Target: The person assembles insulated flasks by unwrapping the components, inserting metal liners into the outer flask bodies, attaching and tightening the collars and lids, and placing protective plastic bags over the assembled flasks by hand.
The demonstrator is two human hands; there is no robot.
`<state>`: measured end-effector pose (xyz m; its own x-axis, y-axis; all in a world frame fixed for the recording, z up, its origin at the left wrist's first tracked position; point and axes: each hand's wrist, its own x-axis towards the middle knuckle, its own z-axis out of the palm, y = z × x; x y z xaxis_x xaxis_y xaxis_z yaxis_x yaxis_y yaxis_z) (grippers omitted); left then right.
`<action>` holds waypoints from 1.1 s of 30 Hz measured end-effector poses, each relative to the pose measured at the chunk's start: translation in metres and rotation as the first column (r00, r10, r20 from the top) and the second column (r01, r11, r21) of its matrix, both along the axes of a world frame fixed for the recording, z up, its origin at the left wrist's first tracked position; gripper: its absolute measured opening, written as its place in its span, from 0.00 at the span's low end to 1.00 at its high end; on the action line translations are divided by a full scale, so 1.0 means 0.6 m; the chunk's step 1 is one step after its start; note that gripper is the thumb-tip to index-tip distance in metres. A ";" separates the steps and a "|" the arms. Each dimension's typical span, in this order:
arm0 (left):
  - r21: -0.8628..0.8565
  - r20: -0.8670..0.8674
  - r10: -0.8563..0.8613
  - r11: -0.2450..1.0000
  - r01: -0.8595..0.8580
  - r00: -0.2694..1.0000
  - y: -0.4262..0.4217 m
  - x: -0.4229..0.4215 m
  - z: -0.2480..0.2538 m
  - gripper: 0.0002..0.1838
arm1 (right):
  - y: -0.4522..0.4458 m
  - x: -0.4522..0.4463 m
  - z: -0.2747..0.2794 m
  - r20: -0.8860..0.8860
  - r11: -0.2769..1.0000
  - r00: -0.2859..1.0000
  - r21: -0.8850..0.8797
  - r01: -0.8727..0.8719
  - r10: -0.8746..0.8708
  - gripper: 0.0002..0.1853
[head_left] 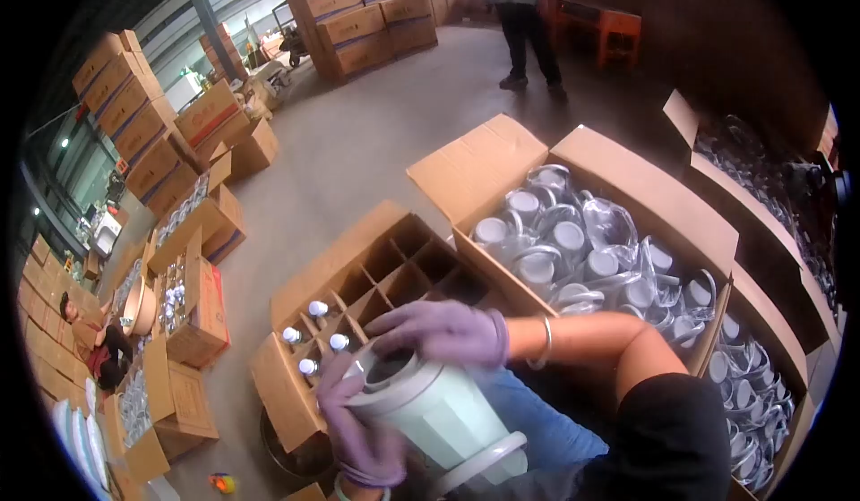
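Set in a large storage hall with a grey floor [331, 161], viewed through a round, dark-edged lens. Centred on a pale green, faceted container [448, 411], tilted between a lilac-gloved left hand [360, 429] and right hand [439, 333], its grey-rimmed mouth facing up and leftward. Grasped along the side of the rim by the left hand, to judge by the bent fingers; reached across at the mouth by the right hand, too blurred to tell whether gripping the rim or only resting there. Could slip or roll loose from here, because of smooth walls, gloved palms and the slanted hold. Could also scuff or crack on striking the floor. Close below the right forearm, next to blue cloth [546, 425], perhaps a trouser leg.

Just beyond the left hand, near white-capped bottles [318, 308] in a divided carton [285, 393]: liable to be knocked by a stray knuckle or a dropped container. Beyond the right hand, close to an open carton [654, 183] of plastic-wrapped, grey-lidded things [567, 237], loosely heaped and so apt to spill if elbowed.

Farther ahead, opposite stacked cartons [363, 44] and a standing person [524, 35]; well off to the left, across from a seated person [90, 344].
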<state>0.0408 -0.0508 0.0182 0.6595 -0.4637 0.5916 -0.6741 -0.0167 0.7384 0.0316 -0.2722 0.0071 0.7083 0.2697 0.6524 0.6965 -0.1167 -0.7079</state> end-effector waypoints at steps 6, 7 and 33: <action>-0.065 -0.605 0.042 0.993 -0.102 0.795 0.014 -0.032 0.063 0.44 | -0.010 0.006 0.007 0.241 0.976 0.950 -0.047 0.213 -0.196 0.34; -0.235 -0.764 -0.052 0.951 -0.203 0.643 0.009 -0.020 0.069 0.45 | -0.006 0.008 0.019 0.209 0.988 0.978 -0.146 0.053 -0.022 0.32; 0.908 0.059 0.045 0.412 -0.072 0.997 -0.068 0.334 -0.460 0.38 | -0.134 0.230 -0.365 -0.895 0.316 0.353 0.431 0.846 0.274 0.32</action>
